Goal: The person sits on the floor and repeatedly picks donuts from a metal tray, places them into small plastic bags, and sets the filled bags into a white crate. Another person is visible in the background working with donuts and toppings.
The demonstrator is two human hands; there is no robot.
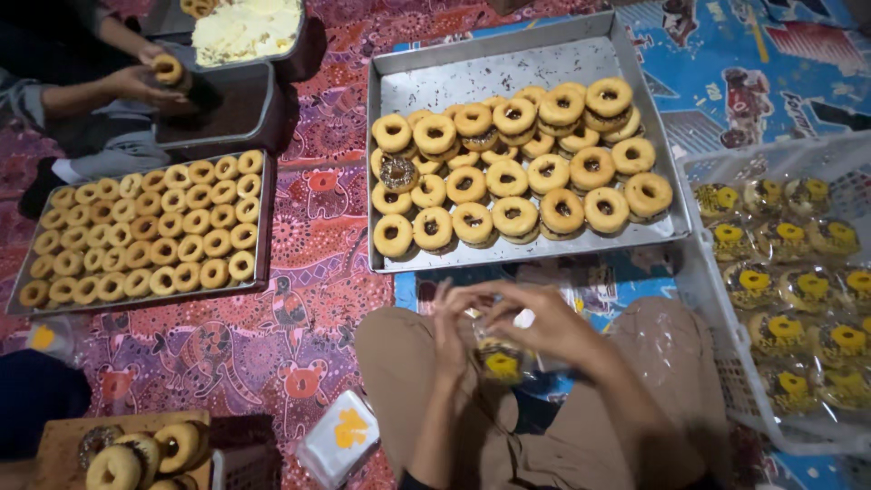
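A small clear packet with a yellow label sits between both hands, low over the person's lap. The left hand pinches the packet's left side, its grip closed on the plastic. The right hand holds the top and right side, fingers curled over it and its grip likewise closed on the packet.

Just ahead of the hands lies a big metal tray with rows of ring doughnuts, most plain, one with a dark topping. To the right of the right hand stands a white plastic basket filled with wrapped doughnuts bearing yellow labels. Left of the left hand, well apart, a second tray carries smaller doughnut rings in tight rows. Beyond it another person's hands hold a doughnut over a dark pan. Near the left knee lies a stack of clear bags, and further left a wooden board holds more doughnuts. Everything rests on a patterned floor mat.
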